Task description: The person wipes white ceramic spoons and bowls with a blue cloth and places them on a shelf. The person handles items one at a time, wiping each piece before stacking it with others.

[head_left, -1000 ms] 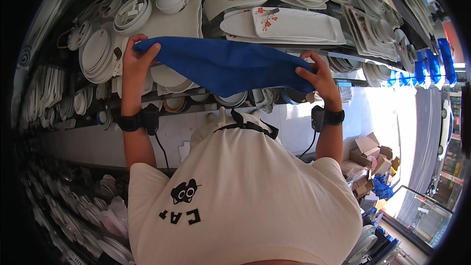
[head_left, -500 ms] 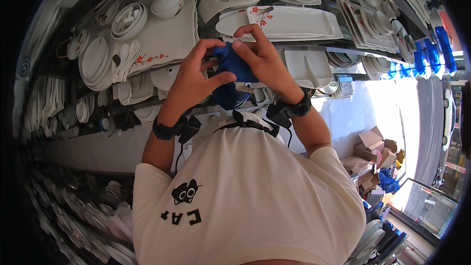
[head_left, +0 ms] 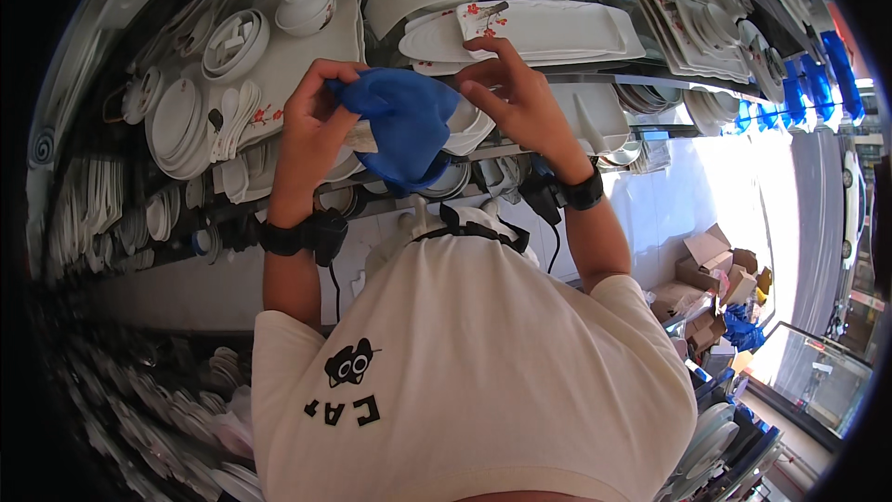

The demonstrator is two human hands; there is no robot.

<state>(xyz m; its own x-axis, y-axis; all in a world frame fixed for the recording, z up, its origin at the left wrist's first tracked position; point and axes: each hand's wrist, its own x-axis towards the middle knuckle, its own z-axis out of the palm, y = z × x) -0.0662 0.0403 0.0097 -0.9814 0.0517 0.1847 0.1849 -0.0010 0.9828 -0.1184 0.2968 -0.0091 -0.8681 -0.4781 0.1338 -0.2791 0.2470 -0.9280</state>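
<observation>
A thin blue cloth (head_left: 404,125) hangs loosely spread in front of me, above the lower edge of a crockery shelf. My left hand (head_left: 316,116) pinches its upper left corner between thumb and fingers. At the cloth's right edge is my right hand (head_left: 516,102), thumb and curled fingers against it while the index finger sticks up apart. A tan, flat piece (head_left: 360,138) shows beside the left thumb, partly behind the cloth; I cannot make out what it is. Long white platters (head_left: 548,33) lie just beyond my right hand.
White bowls (head_left: 235,45), a lidded bowl (head_left: 305,9) and spoons (head_left: 234,121) crowd the shelf at left. Stacked plates (head_left: 683,33) stand at right. Behind me, more dishes (head_left: 223,372) fill another shelf. Cardboard boxes (head_left: 711,265) lie on the floor at right.
The blue cloth has gone from a bunched lump to a spread sheet. My hands have moved apart, the left one leftward and the right one slightly rightward.
</observation>
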